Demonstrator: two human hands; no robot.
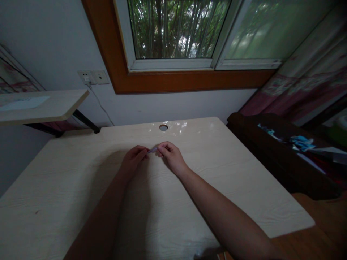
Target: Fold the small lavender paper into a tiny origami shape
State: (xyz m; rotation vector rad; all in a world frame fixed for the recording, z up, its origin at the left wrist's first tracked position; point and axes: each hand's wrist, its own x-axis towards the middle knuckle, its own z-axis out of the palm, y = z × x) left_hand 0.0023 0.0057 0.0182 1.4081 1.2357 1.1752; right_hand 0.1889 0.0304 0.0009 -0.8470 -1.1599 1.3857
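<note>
My left hand (134, 157) and my right hand (170, 155) meet over the middle of a pale wooden desk (67, 187). Both hands have their fingers pinched together on a small thin purple strip (153, 150) held between them, just above the desktop. The strip is too small to identify further; most of it is hidden by my fingertips. My forearms stretch back toward the near edge of the desk.
A round cable hole (163, 127) sits near the desk's far edge. A second tabletop (43, 104) stands at the left by wall sockets (93, 77). A dark wooden piece of furniture (282, 155) with cloth on it is at the right, under a curtain (306, 79). A window (179, 32) is ahead.
</note>
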